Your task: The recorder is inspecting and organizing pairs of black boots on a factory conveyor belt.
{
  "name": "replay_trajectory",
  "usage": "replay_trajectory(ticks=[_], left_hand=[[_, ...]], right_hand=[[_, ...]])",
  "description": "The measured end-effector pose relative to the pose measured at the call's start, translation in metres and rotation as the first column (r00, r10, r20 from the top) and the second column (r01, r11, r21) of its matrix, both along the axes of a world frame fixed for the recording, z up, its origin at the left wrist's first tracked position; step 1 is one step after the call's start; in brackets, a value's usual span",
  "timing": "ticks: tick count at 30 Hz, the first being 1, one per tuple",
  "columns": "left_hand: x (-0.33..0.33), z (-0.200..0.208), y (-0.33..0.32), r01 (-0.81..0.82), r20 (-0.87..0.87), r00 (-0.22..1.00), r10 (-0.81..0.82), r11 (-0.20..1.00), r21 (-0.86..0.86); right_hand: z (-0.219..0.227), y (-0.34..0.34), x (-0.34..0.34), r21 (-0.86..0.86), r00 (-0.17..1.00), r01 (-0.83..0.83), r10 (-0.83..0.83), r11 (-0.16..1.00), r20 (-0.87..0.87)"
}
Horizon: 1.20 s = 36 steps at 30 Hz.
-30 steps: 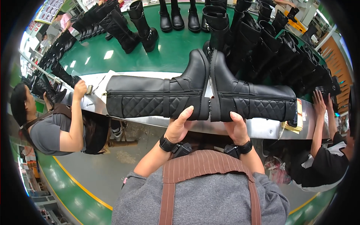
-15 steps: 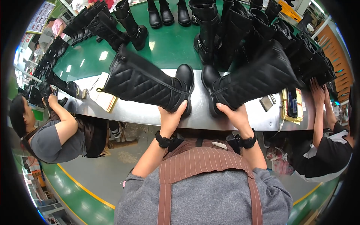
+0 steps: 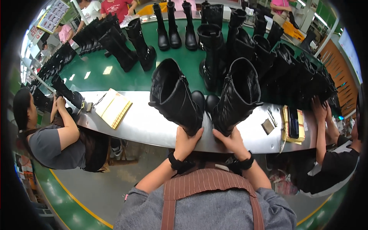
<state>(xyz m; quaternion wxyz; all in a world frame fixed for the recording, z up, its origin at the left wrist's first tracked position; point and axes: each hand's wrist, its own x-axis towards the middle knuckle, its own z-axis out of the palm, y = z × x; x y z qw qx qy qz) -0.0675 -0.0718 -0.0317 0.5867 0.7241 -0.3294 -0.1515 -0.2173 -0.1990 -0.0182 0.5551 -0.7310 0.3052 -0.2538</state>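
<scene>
Boots: left tall black boot and right tall black boot stand at 12 o'clock on the steel bench edge. I see left hand and right hand clamped on heels. Shafts look floppy, soles stiff; grip low.

My left hand covers the heel of the tall black leather boot on the left, and my right hand hides the heel of the matching black boot on the right, so I cannot tell how either sole meets the shiny metal worktop. My fingertips are lost behind the leather. The small flat dark object on the worktop is too small to identify. The crowded black boots at the right rim blur together.
</scene>
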Motion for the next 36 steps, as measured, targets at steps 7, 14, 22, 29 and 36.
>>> replay_trajectory(ticks=[7, 14, 22, 29, 36], left_hand=[[0.0, 0.002, 0.03, 0.435, -0.496, 0.764, -0.414, 0.897, -0.078], [0.006, 0.031, 0.048, 0.471, -0.367, 0.746, -0.556, 0.829, -0.3], [0.016, 0.057, 0.038, 0.415, -0.16, 0.823, -0.546, 0.769, -0.486], [0.011, 0.055, 0.012, 0.238, -0.652, 0.48, -0.588, 0.802, -0.548], [0.012, 0.041, 0.013, 0.102, -0.768, 0.416, -0.487, 0.864, -0.493]], right_hand=[[0.026, 0.034, 0.024, -0.437, 0.996, 0.002, 0.036, 0.899, 0.079], [0.067, 0.0, 0.031, 0.185, 0.83, -0.342, 0.203, 0.921, 0.52], [0.03, -0.025, 0.025, 0.652, 0.825, -0.436, -0.013, 0.619, 0.564], [-0.001, -0.03, 0.008, 0.724, 0.788, -0.484, -0.114, 0.491, 0.604], [-0.018, -0.022, 0.008, 0.753, 0.786, -0.485, -0.155, 0.445, 0.598]])
